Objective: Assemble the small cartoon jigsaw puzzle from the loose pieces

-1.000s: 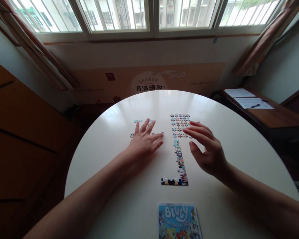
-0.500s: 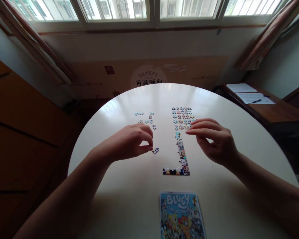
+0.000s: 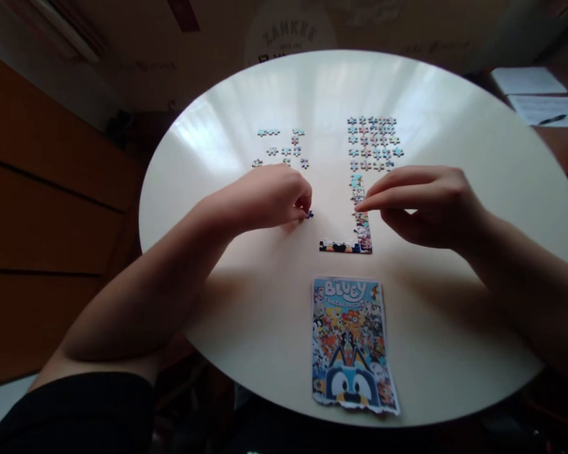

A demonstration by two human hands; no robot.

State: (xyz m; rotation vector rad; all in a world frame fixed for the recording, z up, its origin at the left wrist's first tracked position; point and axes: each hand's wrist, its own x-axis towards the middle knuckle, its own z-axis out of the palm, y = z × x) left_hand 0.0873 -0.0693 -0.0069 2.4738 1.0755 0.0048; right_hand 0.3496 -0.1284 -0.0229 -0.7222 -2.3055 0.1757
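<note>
My left hand (image 3: 284, 197) is closed, with a small dark puzzle piece (image 3: 309, 215) pinched between thumb and fingertips, just above or on the table. To its right is a joined puzzle border (image 3: 363, 230), an L shape with a colourful upright strip and a short dark bottom row. My right hand (image 3: 421, 195) has its fingers stretched out, their tips over the upright strip; whether they touch it I cannot tell. Loose puzzle pieces (image 3: 372, 140) lie in rows beyond the strip. Several more loose pieces (image 3: 286, 151) are scattered beyond my left hand.
A printed reference picture (image 3: 350, 347) headed "Bluey" lies near the front edge of the round white table (image 3: 250, 328). On a brown side table at the right are paper sheets (image 3: 530, 82) and a pen (image 3: 553, 119). A wooden cabinet (image 3: 42, 214) stands at the left.
The view has tilted down, showing the whole reference picture. My right hand has shifted from beside the loose rows to over the upright strip. The piece in my left hand has been turned.
</note>
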